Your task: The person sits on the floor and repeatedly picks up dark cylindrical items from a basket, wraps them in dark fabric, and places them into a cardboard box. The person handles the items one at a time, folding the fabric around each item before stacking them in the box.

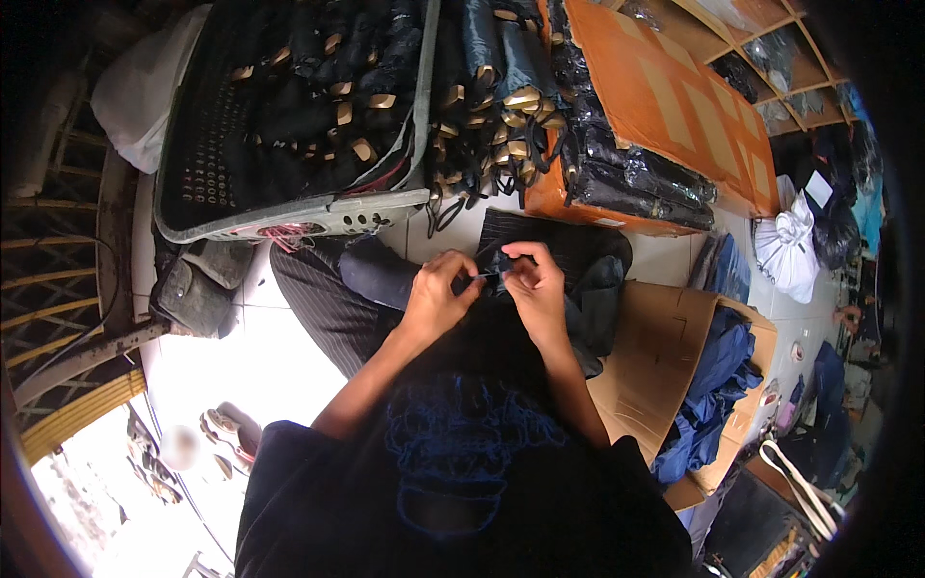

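Note:
My left hand (pixel 438 292) and my right hand (pixel 536 289) meet over my lap, fingertips pinched close together. Between them runs a short, thin, pale line (pixel 489 275), too small to name. Dark cloth lies right behind the fingers, and I cannot tell whether either hand grips it. Just beyond my legs stands a grey plastic crate (pixel 318 214) full of dark rolled bundles with gold-coloured ends, which look like folded umbrellas. More such bundles (pixel 515 101) with dark wrist loops are heaped to the right of the crate.
An orange-brown cardboard box (pixel 665 91) holds bundles in shiny black plastic. At my right, an open carton (pixel 647 361) contains blue fabric (pixel 715 385). A white tied bag (pixel 788 252) sits farther right. Sandals (pixel 229 433) lie on the tiled floor at left, near a metal lattice gate (pixel 63 260).

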Available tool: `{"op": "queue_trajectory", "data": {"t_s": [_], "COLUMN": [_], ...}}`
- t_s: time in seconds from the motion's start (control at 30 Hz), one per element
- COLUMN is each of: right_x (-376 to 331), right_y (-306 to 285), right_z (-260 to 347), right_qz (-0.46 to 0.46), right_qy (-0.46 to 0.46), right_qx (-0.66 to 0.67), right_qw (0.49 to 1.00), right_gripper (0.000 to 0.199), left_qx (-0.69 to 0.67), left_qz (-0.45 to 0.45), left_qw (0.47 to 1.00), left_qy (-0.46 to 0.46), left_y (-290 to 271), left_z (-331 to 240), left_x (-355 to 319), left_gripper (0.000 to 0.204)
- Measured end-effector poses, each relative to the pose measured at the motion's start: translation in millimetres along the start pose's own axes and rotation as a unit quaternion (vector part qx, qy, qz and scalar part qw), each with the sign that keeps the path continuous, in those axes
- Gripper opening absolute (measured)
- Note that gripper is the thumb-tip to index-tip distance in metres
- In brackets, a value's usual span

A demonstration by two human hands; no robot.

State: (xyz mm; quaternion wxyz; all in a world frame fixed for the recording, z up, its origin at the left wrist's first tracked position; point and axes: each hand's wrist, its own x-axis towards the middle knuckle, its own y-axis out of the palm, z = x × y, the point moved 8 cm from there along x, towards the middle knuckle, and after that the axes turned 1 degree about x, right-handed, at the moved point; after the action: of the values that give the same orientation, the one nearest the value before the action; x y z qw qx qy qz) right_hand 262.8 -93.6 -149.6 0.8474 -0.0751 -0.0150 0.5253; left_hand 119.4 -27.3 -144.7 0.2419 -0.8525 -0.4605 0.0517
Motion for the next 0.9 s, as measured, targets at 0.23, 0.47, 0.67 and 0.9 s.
{"op": "queue_trajectory", "data": {"t_s": [0.23, 0.47, 0.67, 0.9], "right_x": [-3, 18, 85, 222], "right_y": [25, 68, 156, 354], "right_z": [47, 85, 214, 106], "right_qz": [0.045, 0.22, 0.3, 0.405], "right_qy": [-0.098, -0.123, -0.3, -0.262], "right_qx": [-0.146, -0.15, -0.139, -0.414], "right_qw": [0.983, 0.956, 0.895, 0.772], "right_gripper": [0.038, 0.023, 0.006, 0.03], "left_qx": [0.087, -0.042, 0.028, -0.064], "left_qz": [-0.152, -0.112, -0.139, -0.11], "left_qw": [0.984, 0.99, 0.99, 0.989], "left_qy": [-0.044, -0.068, -0.02, -0.08], "left_y": [-30, -35, -57, -65], "left_z": [2, 30, 47, 58], "left_x": [-8, -12, -30, -41], "left_gripper": [0.022, 0.028, 0.027, 0.02]}}
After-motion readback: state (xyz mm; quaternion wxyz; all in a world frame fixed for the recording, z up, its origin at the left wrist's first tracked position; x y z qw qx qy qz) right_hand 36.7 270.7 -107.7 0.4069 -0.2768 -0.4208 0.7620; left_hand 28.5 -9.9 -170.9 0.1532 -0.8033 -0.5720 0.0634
